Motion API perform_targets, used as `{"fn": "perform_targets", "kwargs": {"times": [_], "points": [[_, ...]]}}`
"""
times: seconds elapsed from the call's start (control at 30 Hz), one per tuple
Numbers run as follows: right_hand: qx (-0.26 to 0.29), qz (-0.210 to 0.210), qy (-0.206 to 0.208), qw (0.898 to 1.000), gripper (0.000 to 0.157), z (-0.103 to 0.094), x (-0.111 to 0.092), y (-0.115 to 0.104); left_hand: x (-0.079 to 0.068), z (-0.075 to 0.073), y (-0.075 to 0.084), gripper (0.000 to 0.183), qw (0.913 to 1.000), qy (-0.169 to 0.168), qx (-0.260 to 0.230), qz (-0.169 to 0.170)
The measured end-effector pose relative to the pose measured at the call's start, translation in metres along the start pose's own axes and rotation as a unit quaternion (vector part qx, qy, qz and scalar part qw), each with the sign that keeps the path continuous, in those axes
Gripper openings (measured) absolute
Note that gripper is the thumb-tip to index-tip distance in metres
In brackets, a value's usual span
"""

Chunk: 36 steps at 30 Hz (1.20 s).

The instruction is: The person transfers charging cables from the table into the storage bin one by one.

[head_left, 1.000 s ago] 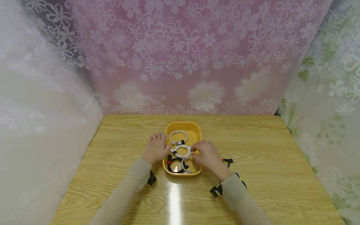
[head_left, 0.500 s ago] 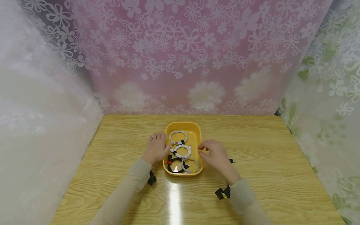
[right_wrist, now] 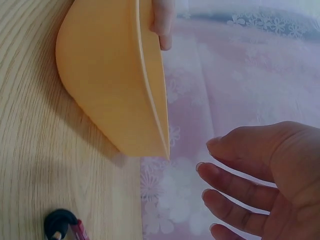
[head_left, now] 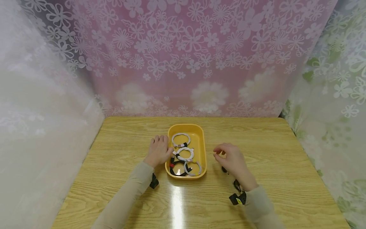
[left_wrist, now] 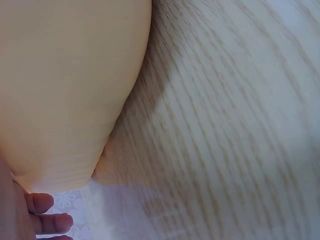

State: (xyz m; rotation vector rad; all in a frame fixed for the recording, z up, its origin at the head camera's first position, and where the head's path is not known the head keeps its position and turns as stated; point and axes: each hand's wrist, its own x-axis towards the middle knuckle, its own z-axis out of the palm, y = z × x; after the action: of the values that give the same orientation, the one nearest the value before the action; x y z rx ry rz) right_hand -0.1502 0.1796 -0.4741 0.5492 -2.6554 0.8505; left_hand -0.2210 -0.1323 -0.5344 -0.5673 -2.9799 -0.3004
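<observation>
A yellow plastic bin point(head_left: 201, 152) stands on the table, holding coiled cables. Toward its far end is a white coil point(head_left: 181, 134); a braided white coil point(head_left: 191, 156) sits in the middle. Near the front, a black cable point(head_left: 172, 170) with a red tie lies partly under a grey-white coil point(head_left: 199, 167) with a yellow tie. My left hand point(head_left: 159, 152) holds the bin's left rim, thumb over the edge and fingers outside. To the bin's right, my right hand point(head_left: 233, 160) hovers above the table with loosely bent fingers and nothing in them.
Below my right hand, a black cable point(head_left: 225, 170) lies on the wooden table point(head_left: 137, 133), partly covered. Another dark cable piece point(head_left: 237, 185) shows beside my right wrist. Flowered curtains point(head_left: 194, 63) enclose the table at the back and sides.
My right hand has drawn back to the right, out of the bin and away from the grey-white coil with the yellow tie, which stays inside. The left hand has kept its place.
</observation>
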Motion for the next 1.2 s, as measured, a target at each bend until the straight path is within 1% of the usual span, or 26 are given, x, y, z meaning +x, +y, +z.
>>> {"fn": "perform_targets", "kwargs": {"times": [0.33, 0.57, 0.7, 0.9, 1.2], "points": [[-0.010, 0.035, -0.004, 0.999, 0.011, -0.015, -0.015, 0.014, 0.002, 0.001, -0.001, 0.020, 0.9998, -0.013, 0.014, -0.006], [-0.004, 0.095, -0.019, 0.995, 0.011, -0.022, -0.030, 0.024, 0.002, -0.001, 0.000, 0.019, 0.9999, -0.010, 0.010, -0.005], [-0.004, 0.119, -0.021, 0.993, 0.012, -0.026, -0.039, 0.030, 0.001, 0.000, -0.001, 0.019, 0.9999, -0.010, 0.008, -0.005], [0.007, 0.162, -0.034, 0.986, 0.014, -0.032, -0.056, 0.038, 0.001, 0.001, -0.002, 0.019, 1.0000, -0.005, 0.002, -0.003], [0.030, 0.231, -0.058, 0.971, 0.017, -0.034, -0.088, 0.051, 0.002, 0.000, -0.001, 0.019, 0.9999, -0.012, 0.001, -0.005]]}}
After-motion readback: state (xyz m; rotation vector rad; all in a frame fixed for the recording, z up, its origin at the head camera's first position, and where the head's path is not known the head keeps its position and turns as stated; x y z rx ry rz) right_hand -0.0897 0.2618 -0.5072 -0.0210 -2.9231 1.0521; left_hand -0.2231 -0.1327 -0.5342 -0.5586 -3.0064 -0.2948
